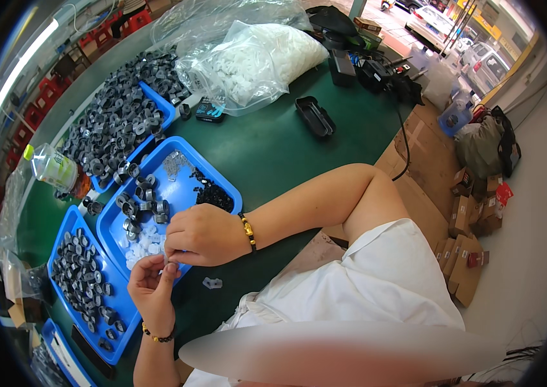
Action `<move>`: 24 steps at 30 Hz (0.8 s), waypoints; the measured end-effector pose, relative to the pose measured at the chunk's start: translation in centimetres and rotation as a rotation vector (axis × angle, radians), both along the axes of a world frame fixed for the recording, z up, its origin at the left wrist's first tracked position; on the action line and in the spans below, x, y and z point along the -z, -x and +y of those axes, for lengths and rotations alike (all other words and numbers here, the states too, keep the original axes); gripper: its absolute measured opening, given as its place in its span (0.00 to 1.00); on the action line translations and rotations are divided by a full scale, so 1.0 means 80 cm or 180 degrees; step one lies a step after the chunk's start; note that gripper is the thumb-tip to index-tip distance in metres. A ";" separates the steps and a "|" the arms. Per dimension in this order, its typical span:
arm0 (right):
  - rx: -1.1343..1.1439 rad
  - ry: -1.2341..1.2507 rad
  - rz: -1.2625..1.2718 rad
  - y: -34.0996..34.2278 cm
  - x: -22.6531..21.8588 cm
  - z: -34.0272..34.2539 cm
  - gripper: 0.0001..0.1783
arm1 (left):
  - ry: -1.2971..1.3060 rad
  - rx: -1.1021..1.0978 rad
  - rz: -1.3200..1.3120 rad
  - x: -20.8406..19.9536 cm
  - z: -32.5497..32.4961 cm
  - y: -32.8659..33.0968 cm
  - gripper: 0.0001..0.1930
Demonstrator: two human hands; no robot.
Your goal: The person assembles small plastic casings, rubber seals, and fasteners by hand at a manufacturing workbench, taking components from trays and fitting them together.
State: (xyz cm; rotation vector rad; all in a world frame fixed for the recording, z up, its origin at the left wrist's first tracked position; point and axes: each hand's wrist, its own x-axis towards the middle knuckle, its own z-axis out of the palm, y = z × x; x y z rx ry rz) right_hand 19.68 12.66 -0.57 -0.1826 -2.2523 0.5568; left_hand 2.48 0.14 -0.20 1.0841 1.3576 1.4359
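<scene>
Over the near edge of a blue tray (226, 182), my left hand (151, 290) and my right hand (204, 235) meet with their fingertips pinched together. Something small and pale seems to be between them, but the fingers cover it and I cannot make out its kind. Beside my fingers, white translucent plastic pieces (146, 245) lie in the tray. Farther in are dark grey ring-shaped parts (147, 205), small black pieces (214, 193) and small clear pieces (173, 164). One clear piece (212, 282) rests on the green table near my right wrist.
A second blue tray (115, 316) with grey ring parts stands at the left. Beyond lies a large heap of grey parts (115, 122). A plastic bottle (54, 169), a bag of white parts (254, 64), and an open black case (315, 117) are on the table (254, 148).
</scene>
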 end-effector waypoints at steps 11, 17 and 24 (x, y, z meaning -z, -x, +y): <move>-0.0096 0.0010 0.0181 0.002 0.000 0.000 0.06 | -0.0083 -0.0069 -0.0177 -0.004 -0.001 -0.003 0.09; -0.0111 -0.0028 0.0179 0.004 0.001 -0.001 0.07 | -0.0098 -0.0080 -0.0208 -0.005 -0.002 -0.002 0.08; 0.0015 -0.0261 0.0157 0.004 0.000 -0.001 0.07 | -0.0090 -0.0124 -0.0208 0.000 -0.001 0.000 0.08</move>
